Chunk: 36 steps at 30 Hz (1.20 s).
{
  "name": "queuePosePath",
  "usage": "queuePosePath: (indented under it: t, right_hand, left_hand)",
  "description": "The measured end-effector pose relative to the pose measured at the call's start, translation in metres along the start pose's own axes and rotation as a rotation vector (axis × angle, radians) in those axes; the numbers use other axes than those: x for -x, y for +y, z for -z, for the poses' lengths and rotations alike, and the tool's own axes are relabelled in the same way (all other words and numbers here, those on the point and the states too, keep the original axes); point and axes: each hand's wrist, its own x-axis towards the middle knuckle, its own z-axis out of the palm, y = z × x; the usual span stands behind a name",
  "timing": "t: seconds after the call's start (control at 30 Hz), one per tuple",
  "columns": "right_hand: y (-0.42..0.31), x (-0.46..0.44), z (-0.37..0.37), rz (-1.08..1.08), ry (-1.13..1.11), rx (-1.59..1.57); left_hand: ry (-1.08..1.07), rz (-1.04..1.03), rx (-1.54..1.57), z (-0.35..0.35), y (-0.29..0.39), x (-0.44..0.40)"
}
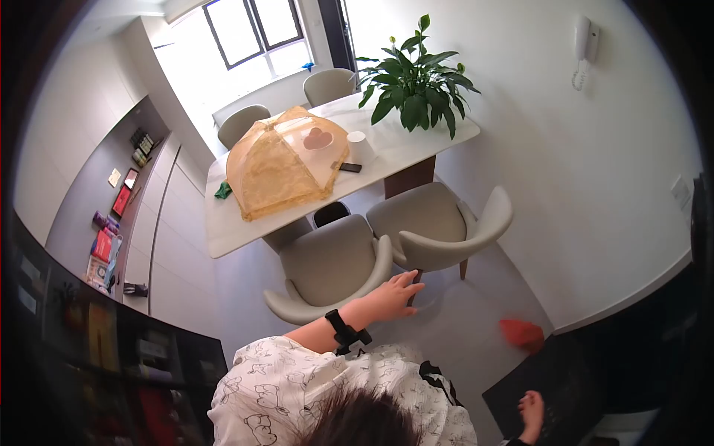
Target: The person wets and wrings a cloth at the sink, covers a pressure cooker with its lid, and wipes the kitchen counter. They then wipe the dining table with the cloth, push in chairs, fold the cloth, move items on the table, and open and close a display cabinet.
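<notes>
My left hand (pixel 398 293) reaches across the front of my body with its fingers stretched out, holding nothing. A black band (pixel 342 328) with a small device is strapped round that wrist. The hand is nearest to the grey chair (pixel 331 260) and its neighbour, the right-hand grey chair (pixel 424 219). Low on the right, my right hand (pixel 530 409) has its fingers curled in, and no object shows in it. Above it and apart from it is a blurred red, soft-looking thing (pixel 522 336), perhaps a bag or cloth; whether it is on the floor or in the air, I cannot tell.
A white table (pixel 230 241) carries an orange mesh food cover (pixel 286 175), a leafy plant (pixel 420 85), a white cylinder (pixel 360 147), a black remote (pixel 348 168) and a green crumpled item (pixel 222 190). A dark mat or panel (pixel 543 379) lies right. Shelves (pixel 111 201) line the left.
</notes>
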Motion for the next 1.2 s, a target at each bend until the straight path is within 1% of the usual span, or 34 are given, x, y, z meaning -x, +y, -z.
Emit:
queuePosePath:
  t: [0.03, 0.1, 0.17, 0.2, 0.23, 0.27, 0.3, 0.33, 0.4, 0.43, 0.47, 0.5, 0.57, 0.6, 0.67, 0.7, 0.73, 0.77, 0.87, 0.93, 0.97, 1.0, 1.03, 1.07, 1.13, 1.17, 1.2]
  right_hand:
    - [-0.035, -0.015, 0.027, 0.020, 0.020, -0.020]
    - [-0.084, -0.064, 0.071, 0.123, 0.042, 0.031]
    - [-0.129, -0.120, 0.100, 0.268, -0.003, -0.003]
    - [-0.167, -0.140, 0.104, 0.289, -0.016, -0.017]
    - [-0.197, -0.163, 0.106, 0.337, -0.042, -0.005]
    - [-0.226, -0.187, 0.105, 0.388, -0.080, -0.016]
    - [-0.260, -0.206, 0.096, 0.435, -0.115, 0.001]
    - [-0.293, -0.220, 0.087, 0.485, -0.150, 0.022]
    - [-0.331, -0.270, 0.066, 0.601, -0.257, 0.121]
    - [-0.350, -0.286, 0.058, 0.608, -0.335, 0.172]
    - [-0.367, -0.298, 0.047, 0.608, -0.419, 0.213]
    - [-0.378, -0.309, 0.041, 0.598, -0.437, 0.228]
    - [-0.402, -0.335, 0.032, 0.462, -0.681, 0.189]
    - [-0.414, -0.344, 0.031, 0.462, -0.696, 0.186]
    - [-0.442, -0.362, 0.033, 0.366, -0.876, -0.095]
    - [-0.455, -0.375, 0.031, 0.369, -0.888, -0.090]
    - [-0.469, -0.388, 0.028, 0.377, -0.926, -0.179]
    - [-0.485, -0.403, 0.026, 0.389, -0.964, -0.265]
    - [-0.529, -0.461, -0.010, 0.425, -1.015, -0.201]
    - [-0.559, -0.503, -0.045, 0.464, -1.132, -0.131]
    - [-0.576, -0.516, -0.060, 0.460, -1.187, -0.120]
    - [-0.596, -0.526, -0.076, 0.465, -1.241, -0.105]
    - [-0.614, -0.535, -0.092, 0.453, -1.283, -0.109]
    - [-0.630, -0.547, -0.108, 0.439, -1.325, -0.118]
    - [-0.652, -0.572, -0.132, 0.421, -1.362, -0.123]
    - [-0.666, -0.582, -0.149, 0.424, -1.375, -0.155]
    - [-0.676, -0.593, -0.163, 0.421, -1.384, -0.157]
  left_hand:
    - [0.002, 0.014, 0.005, -0.002, 0.006, -0.011]
    - [0.019, 0.042, -0.046, -0.009, 0.015, -0.034]
    - [0.047, 0.061, -0.023, -0.010, 0.021, -0.062]
    - [0.067, 0.070, -0.006, -0.012, 0.022, -0.077]
    - [0.073, 0.081, 0.000, -0.015, 0.022, -0.094]
    - [0.126, 0.092, 0.017, -0.019, 0.021, -0.113]
    - [0.181, 0.103, 0.036, -0.023, 0.018, -0.133]
    - [0.193, 0.137, 0.035, -0.024, 0.019, -0.156]
    - [0.251, 0.170, 0.038, -0.034, 0.013, -0.204]
    - [0.288, 0.197, 0.024, -0.038, 0.009, -0.228]
    - [0.265, 0.250, 0.010, -0.041, 0.006, -0.251]
    - [0.259, 0.268, 0.027, -0.046, 0.003, -0.269]
    - [0.141, 0.282, 0.052, -0.049, -0.008, -0.305]
    - [0.138, 0.296, 0.049, -0.049, -0.013, -0.318]
    - [-0.200, 0.316, 0.036, -0.047, -0.017, -0.339]
    - [-0.282, 0.344, 0.110, -0.048, -0.018, -0.345]
    - [-0.358, 0.371, 0.187, -0.047, -0.018, -0.349]
    - [-0.377, 0.371, 0.240, -0.051, -0.021, -0.353]
    - [-0.283, 0.427, 0.281, -0.059, -0.018, -0.354]
    - [-0.148, 0.529, 0.349, -0.073, -0.016, -0.353]
    - [-0.152, 0.611, 0.391, -0.081, -0.016, -0.354]
    - [-0.081, 0.654, 0.376, -0.089, -0.014, -0.352]
    - [-0.010, 0.696, 0.367, -0.099, -0.007, -0.356]
    - [0.010, 0.718, 0.386, -0.099, 0.009, -0.367]
    - [0.237, 1.001, 0.057, -0.089, 0.047, -0.381]
    - [0.329, 1.095, -0.003, -0.095, 0.054, -0.392]
    - [0.349, 1.142, -0.019, -0.099, 0.056, -0.396]
